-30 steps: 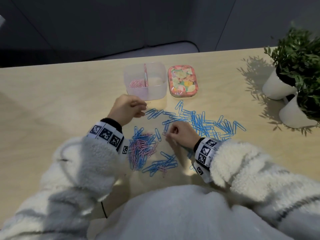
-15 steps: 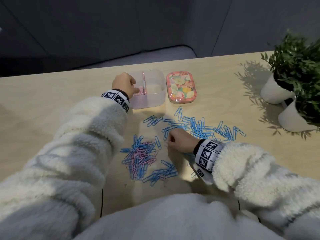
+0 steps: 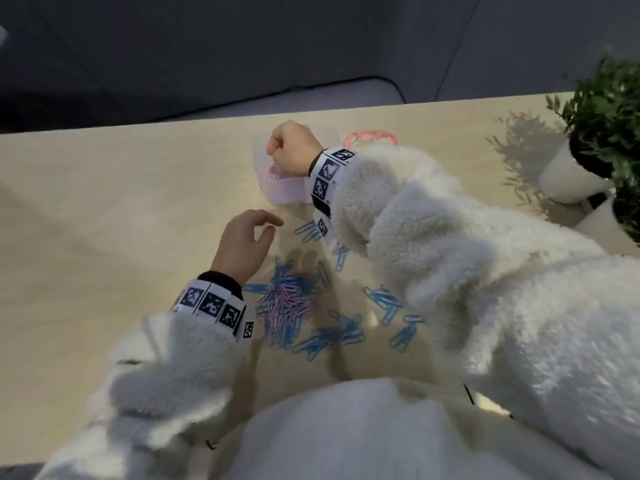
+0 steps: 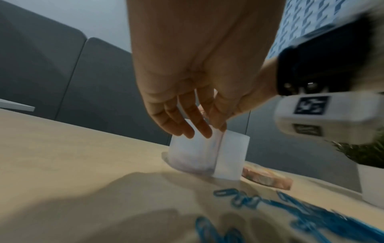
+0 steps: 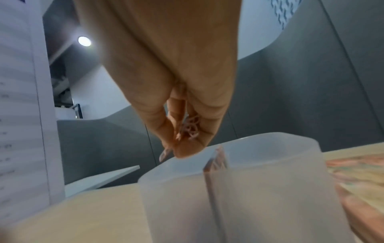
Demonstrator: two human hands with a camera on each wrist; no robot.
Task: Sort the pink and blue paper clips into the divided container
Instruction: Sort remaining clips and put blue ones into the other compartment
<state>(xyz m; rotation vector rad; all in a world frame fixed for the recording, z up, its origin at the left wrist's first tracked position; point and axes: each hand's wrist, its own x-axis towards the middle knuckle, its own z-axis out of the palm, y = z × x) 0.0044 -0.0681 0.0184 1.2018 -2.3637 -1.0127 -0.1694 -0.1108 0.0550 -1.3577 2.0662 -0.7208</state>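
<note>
Right hand (image 3: 292, 148) pinches pink clips (image 5: 190, 127) above left compartment of divided container (image 5: 249, 189) (pink clips already inside). Left hand (image 3: 244, 242) hovers, fingers relaxed, holding nothing, beside mixed pink-and-blue clip pile (image 3: 287, 303) on table (image 3: 104, 220). Container translucent.

We see a pale wooden table (image 3: 104, 209) filling the middle of the frame. On it, upper centre, stands the divided container (image 3: 282, 194), with a floral lid (image 3: 370, 138) just right. Blue paper clips (image 3: 329, 337) and pink paper clips (image 3: 285, 299) lie scattered lower centre. Two white plant pots (image 3: 568, 178) sit at the right edge.
</note>
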